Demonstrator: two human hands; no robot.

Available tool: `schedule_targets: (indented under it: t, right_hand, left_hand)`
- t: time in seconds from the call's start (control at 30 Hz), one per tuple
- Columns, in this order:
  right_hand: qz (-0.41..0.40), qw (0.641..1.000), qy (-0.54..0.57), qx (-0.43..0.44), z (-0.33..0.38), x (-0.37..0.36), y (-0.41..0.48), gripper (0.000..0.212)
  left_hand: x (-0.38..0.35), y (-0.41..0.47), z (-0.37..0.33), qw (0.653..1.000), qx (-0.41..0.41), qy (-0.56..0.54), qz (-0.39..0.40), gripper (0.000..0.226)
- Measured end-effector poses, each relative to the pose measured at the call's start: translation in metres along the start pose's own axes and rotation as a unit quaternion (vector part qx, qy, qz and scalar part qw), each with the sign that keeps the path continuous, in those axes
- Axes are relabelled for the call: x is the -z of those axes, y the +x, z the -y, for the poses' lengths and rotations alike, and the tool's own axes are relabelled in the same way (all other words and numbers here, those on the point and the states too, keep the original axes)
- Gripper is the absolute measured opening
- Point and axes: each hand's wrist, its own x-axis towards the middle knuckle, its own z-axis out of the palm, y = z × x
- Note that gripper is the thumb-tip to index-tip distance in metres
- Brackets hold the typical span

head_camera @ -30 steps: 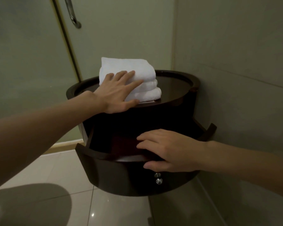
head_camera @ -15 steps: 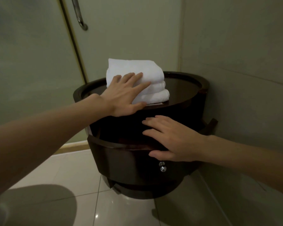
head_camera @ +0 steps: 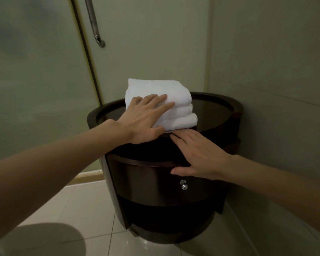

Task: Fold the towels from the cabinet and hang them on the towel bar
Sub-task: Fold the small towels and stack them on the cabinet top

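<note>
Your left hand (head_camera: 142, 122) lies flat on the stack of folded white towels (head_camera: 175, 108). Its fingers are straight and a little spread over the stack's front left side, and the thumb rests along the cabinet (head_camera: 151, 182) rim below. It grips nothing.

Your right hand (head_camera: 199, 156) is flat too, palm against the cabinet's curved front. The fingers are straight and close together, with their tips at the top edge just under the lowest towel. The thumb sticks out to the left, just above the small shiny knob (head_camera: 184, 186).

The towels sit on the cabinet's round top, left of centre and near the front rim, three rolled folds one above another. The dark drawer front (head_camera: 137, 174) under your right hand looks flush with the body, though the light is dim there.

The cabinet stands in a corner, with the wall (head_camera: 266, 71) to its right and a frosted glass door (head_camera: 35, 71) behind and to its left. A metal handle (head_camera: 94, 24) runs down that door, well above the towels. Pale glossy floor tiles (head_camera: 78, 209) show below.
</note>
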Motion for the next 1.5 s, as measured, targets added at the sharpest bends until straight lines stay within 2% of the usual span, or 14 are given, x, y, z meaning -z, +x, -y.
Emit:
schedule_targets:
  t: [0.43,1.07,1.3,1.5]
  right_hand:
    - [-0.097,0.995,0.011,-0.006,-0.006,-0.013,0.016,0.075]
    - [-0.221,0.971,0.020,-0.087,0.009,-0.032,0.037,0.054]
    - [-0.230,0.969,0.017,-0.092,0.012,-0.036,0.039,0.050]
    - [-0.195,0.977,0.012,-0.081,0.011,-0.027,0.035,0.047]
  left_hand:
    - [0.000,-0.001,0.003,0.998,0.007,-0.059,-0.023,0.078]
    - [-0.002,-0.006,0.002,0.999,0.006,-0.050,-0.021,0.076]
    - [-0.005,-0.006,0.005,0.998,-0.005,-0.047,-0.032,0.078]
    - [-0.009,-0.003,0.010,0.999,-0.021,-0.024,-0.030,0.088]
